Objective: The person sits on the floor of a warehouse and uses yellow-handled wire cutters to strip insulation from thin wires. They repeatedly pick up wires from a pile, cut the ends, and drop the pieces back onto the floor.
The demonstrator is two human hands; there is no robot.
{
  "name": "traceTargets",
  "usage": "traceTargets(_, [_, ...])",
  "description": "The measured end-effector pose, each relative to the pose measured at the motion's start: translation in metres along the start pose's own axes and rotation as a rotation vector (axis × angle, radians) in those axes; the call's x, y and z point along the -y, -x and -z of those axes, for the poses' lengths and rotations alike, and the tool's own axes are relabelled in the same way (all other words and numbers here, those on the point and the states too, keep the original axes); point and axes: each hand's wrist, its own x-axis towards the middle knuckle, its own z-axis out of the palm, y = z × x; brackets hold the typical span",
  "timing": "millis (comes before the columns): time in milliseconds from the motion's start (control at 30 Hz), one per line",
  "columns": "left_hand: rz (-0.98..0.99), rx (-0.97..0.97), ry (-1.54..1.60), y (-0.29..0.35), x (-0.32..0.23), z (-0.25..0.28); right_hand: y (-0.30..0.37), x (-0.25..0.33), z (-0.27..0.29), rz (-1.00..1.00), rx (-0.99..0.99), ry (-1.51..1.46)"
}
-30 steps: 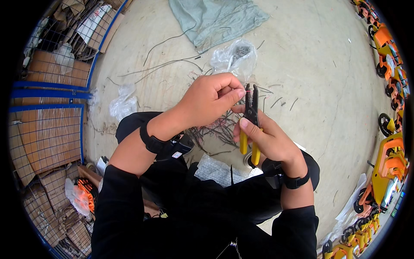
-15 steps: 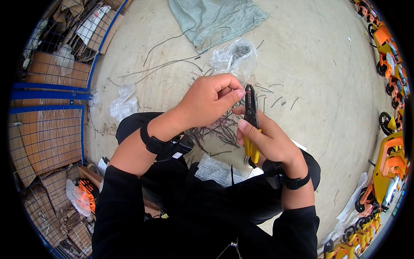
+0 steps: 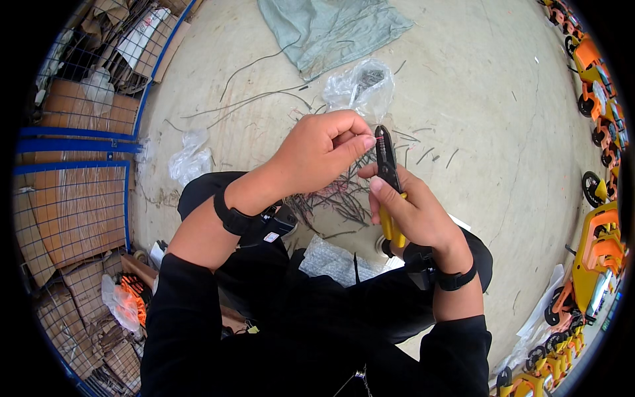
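My right hand (image 3: 411,206) is wrapped round the yellow handles of a black-jawed wire stripper (image 3: 387,159), its jaws pointing away from me. Close to the jaws, my left hand (image 3: 334,142) pinches a thin red wire (image 3: 378,137) between thumb and forefinger. The wire's end sits at the notched jaws; whether it is gripped there is too small to tell. Beneath both hands a loose pile of dark and red wire pieces (image 3: 340,202) lies on the concrete floor, partly hidden by the left hand.
Beyond the pile lie a clear plastic bag (image 3: 360,86) with dark bits inside and a grey-green cloth sheet (image 3: 331,30). Blue mesh cages (image 3: 79,147) of cardboard stand at left. Yellow and orange small-wheeled bikes (image 3: 589,248) line the right. Bubble wrap (image 3: 327,261) is between my legs.
The wire stripper has tilted slightly, its handles swinging a little to the right, and its handles look closer together. My left hand has barely moved.
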Motion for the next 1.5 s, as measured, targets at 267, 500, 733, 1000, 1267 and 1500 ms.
traceTargets(267, [-0.002,0.014,0.015,-0.001,0.003,0.0,-0.003,-0.008,0.002,0.06,0.074,-0.042])
traceTargets(500, [-0.012,0.017,0.048,-0.002,0.002,-0.002,-0.002,-0.007,0.005,0.064,0.082,-0.006])
traceTargets(733, [0.012,0.006,0.022,-0.001,0.0,-0.004,-0.004,-0.012,0.0,0.08,-0.035,0.085])
traceTargets(1000, [0.041,0.002,0.006,-0.004,0.007,-0.006,-0.006,-0.008,0.004,0.045,-0.159,0.285])
traceTargets(1267, [0.108,0.046,0.145,-0.005,0.009,0.0,-0.005,-0.01,0.007,0.039,-0.142,0.086])
traceTargets(1500, [0.04,0.043,0.043,-0.004,0.009,-0.003,-0.008,-0.017,0.003,0.089,-0.087,0.135])
